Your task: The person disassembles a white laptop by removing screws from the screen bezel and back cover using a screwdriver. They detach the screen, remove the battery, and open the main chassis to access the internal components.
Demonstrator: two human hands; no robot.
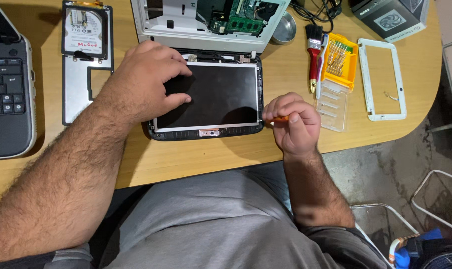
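My left hand (143,79) presses flat on the one bare laptop screen (213,94); my right hand (293,122), just right of it, pinches one orange screwdriver (280,119).

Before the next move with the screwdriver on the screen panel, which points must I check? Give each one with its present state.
1. Left hand steadies the screen panel: ok, flat on it.
2. Right hand grips the orange screwdriver: ok.
3. Tip seated in a screw: cannot tell, hidden by fingers.
4. Bit set within reach: ok, beside the right hand.
5. Metal bowl ready for screws: cannot tell, contents unseen.
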